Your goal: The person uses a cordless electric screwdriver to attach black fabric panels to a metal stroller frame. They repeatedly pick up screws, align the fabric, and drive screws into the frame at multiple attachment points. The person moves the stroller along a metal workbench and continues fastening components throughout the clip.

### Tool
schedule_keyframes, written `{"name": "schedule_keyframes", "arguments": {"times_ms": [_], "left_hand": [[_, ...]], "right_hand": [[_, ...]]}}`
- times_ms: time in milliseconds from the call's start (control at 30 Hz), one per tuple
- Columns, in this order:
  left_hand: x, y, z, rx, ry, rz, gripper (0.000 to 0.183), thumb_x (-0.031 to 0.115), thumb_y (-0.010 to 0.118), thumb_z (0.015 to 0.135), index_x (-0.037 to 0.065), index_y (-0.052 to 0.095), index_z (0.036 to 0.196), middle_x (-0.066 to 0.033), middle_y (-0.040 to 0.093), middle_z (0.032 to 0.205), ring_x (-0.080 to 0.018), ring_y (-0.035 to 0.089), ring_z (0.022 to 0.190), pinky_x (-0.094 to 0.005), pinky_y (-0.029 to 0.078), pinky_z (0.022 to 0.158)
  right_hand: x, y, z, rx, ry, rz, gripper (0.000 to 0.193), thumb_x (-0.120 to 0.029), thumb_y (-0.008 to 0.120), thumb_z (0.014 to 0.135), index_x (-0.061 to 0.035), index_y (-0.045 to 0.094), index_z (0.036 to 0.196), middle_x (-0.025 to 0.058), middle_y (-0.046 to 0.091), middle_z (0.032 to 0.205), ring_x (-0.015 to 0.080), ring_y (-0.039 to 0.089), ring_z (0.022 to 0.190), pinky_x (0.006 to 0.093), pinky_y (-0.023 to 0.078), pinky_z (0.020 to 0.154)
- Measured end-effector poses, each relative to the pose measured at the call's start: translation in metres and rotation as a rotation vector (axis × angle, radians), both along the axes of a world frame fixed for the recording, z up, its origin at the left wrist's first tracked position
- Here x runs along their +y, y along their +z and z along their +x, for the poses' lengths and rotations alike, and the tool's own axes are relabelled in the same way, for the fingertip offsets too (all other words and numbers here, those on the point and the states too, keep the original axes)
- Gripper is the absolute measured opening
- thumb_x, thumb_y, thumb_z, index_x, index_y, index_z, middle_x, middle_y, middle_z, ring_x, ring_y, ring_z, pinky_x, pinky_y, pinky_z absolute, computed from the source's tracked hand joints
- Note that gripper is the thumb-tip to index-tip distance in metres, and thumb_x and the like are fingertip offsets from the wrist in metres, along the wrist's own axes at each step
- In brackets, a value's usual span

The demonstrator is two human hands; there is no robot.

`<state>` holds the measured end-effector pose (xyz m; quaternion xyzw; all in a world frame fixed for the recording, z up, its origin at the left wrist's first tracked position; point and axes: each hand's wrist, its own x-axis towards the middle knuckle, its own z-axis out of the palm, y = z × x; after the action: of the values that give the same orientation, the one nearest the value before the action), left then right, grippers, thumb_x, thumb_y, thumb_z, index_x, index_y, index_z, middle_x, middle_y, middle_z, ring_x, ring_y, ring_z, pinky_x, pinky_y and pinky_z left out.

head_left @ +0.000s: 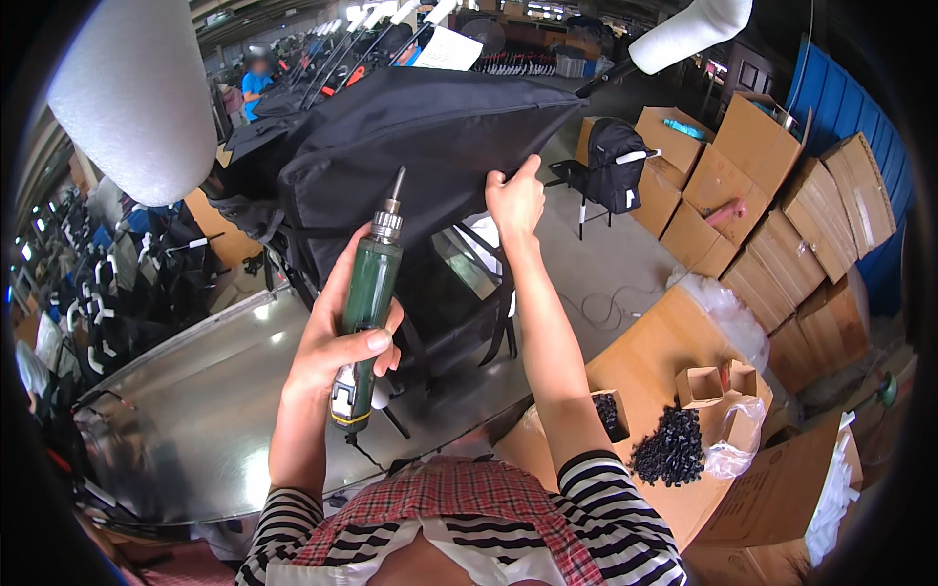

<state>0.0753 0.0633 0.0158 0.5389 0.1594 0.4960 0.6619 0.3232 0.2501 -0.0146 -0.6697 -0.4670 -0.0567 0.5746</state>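
My left hand (342, 337) is wrapped round a green electric screwdriver (369, 283). Its bit points up and away from me, in front of a large piece of black fabric (430, 122) stretched over a frame. A cord runs from the screwdriver's lower end. My right hand (515, 198) is closed on the fabric's near right edge, thumb and forefinger uppermost. Beneath the fabric hang black straps and more black cloth (449, 327), above a shiny metal worktop (205, 405). Whether the bit touches anything is hard to make out, but its tip looks free.
Foam-wrapped white tubes (132, 107) stick up at left and upper right. At lower right, a cardboard surface (635, 347) bears a pile of small black parts (669, 447) and small boxes. Large cartons (743, 146) line the right side. A person in blue (256, 83) stands far back.
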Motion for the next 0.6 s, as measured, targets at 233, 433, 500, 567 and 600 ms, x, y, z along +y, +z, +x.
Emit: {"name": "schedule_keyframes", "arguments": {"times_ms": [233,433,500,567,600], "left_hand": [[-0.005,-0.004,0.001,0.003,0.022,-0.009,0.113,0.007,0.078,0.071,0.018,0.011,0.162,-0.0090,0.054,0.075,-0.0160,0.059,0.051,-0.0300,0.054,0.052],[-0.007,-0.009,0.008,-0.014,0.071,-0.031,0.115,0.006,0.078,0.070,0.019,0.010,0.161,-0.0094,0.054,0.075,-0.0175,0.059,0.050,-0.0313,0.054,0.050],[-0.005,-0.011,0.010,-0.026,0.081,-0.027,0.117,0.006,0.079,0.069,0.019,0.009,0.161,-0.0102,0.055,0.075,-0.0186,0.060,0.048,-0.0321,0.053,0.049],[-0.006,-0.010,0.012,-0.026,0.094,-0.025,0.119,0.006,0.080,0.068,0.019,0.008,0.161,-0.0109,0.056,0.075,-0.0191,0.060,0.048,-0.0326,0.053,0.048],[-0.007,-0.010,0.012,-0.027,0.104,-0.024,0.119,0.007,0.080,0.068,0.018,0.008,0.161,-0.0112,0.057,0.075,-0.0194,0.060,0.048,-0.0329,0.054,0.048]], "right_hand": [[-0.021,-0.008,0.044,0.118,0.554,-0.121,0.020,-0.010,0.072,0.085,0.0048,0.065,0.097,0.0187,0.074,0.084,0.0209,0.076,0.086,0.0326,0.058,0.072],[-0.018,-0.012,0.084,0.131,1.018,-0.147,0.020,-0.003,0.059,0.099,0.0072,0.060,0.116,0.0126,0.073,0.104,0.0167,0.070,0.091,0.0274,0.056,0.079],[-0.017,-0.009,0.082,0.144,1.011,-0.134,0.018,0.000,0.055,0.099,0.0095,0.061,0.114,0.0136,0.073,0.100,0.0184,0.072,0.088,0.0288,0.058,0.078],[-0.014,-0.013,0.079,0.062,0.899,-0.071,0.018,0.001,0.055,0.097,0.0099,0.062,0.111,0.0154,0.074,0.097,0.0198,0.073,0.084,0.0300,0.058,0.077],[-0.012,-0.014,0.078,0.021,0.845,-0.040,0.018,0.002,0.055,0.096,0.0101,0.063,0.109,0.0163,0.075,0.095,0.0205,0.074,0.082,0.0306,0.059,0.076]]}}
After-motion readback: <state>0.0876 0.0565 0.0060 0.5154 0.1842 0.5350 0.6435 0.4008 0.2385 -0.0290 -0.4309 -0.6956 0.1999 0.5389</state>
